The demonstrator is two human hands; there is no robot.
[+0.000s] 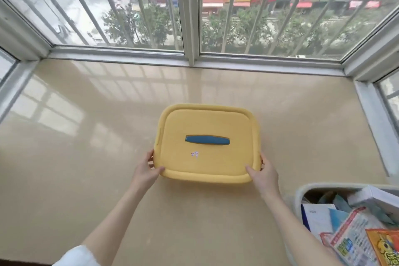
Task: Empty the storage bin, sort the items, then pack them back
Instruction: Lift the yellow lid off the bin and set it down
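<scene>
A yellow bin lid (207,127) with a blue handle (207,141) lies flat over the beige sill, near the middle. My left hand (146,171) grips its near left corner, thumb on top. My right hand (264,174) grips its near right corner the same way. The open storage bin (302,192), grey-white, stands at the lower right. It is full of several items: white boxes (315,216), a printed packet (356,242), an orange packet (386,246) and teal fabric (343,203).
The beige stone sill (86,147) spreads wide to the left and behind the lid. White window frames (190,58) with bars close it off at the back and on both sides.
</scene>
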